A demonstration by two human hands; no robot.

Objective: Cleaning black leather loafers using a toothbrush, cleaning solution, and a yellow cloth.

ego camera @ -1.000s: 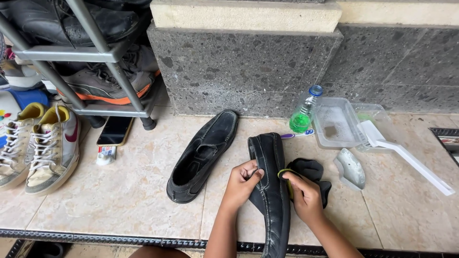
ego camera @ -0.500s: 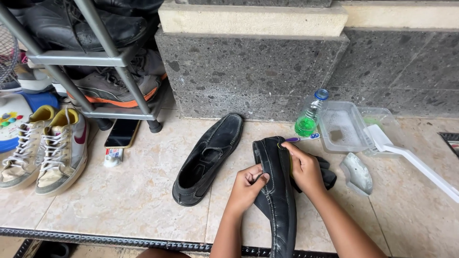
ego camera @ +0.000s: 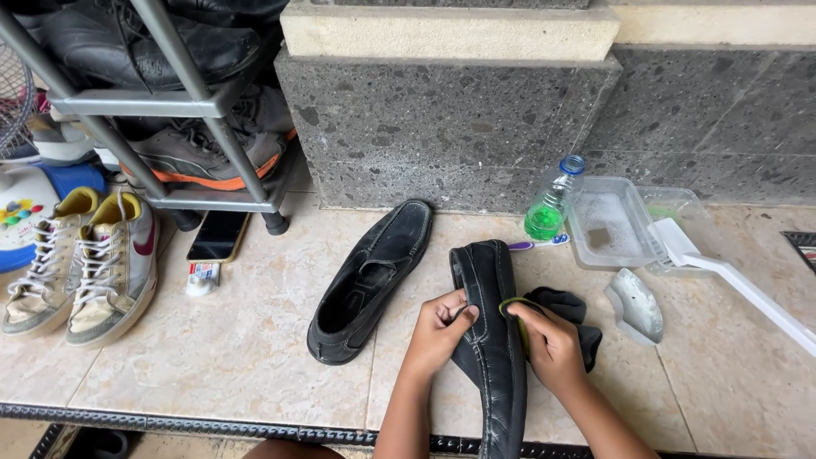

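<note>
A black leather shoe (ego camera: 493, 357) stands on its side on the tiled floor, toe toward me. My left hand (ego camera: 440, 327) grips its left edge near the opening. My right hand (ego camera: 551, 344) presses a green-edged sponge (ego camera: 512, 304) against the shoe's right side. A dark cloth (ego camera: 568, 308) lies just behind my right hand. The matching black shoe (ego camera: 370, 280) lies flat to the left, apart from my hands.
A clear bottle with green liquid (ego camera: 551, 208), a clear plastic tub (ego camera: 612, 223), a white brush (ego camera: 731, 276), a toothbrush (ego camera: 540, 244) and a grey object (ego camera: 636, 304) lie at right. A metal shoe rack (ego camera: 183, 106), a phone (ego camera: 218, 235), a small tube (ego camera: 201, 277) and white-yellow sneakers (ego camera: 81, 263) stand at left.
My right hand slid up the shoe's side toward the heel half a second ago and has come back down to mid-shoe. The view shifted slightly right.
</note>
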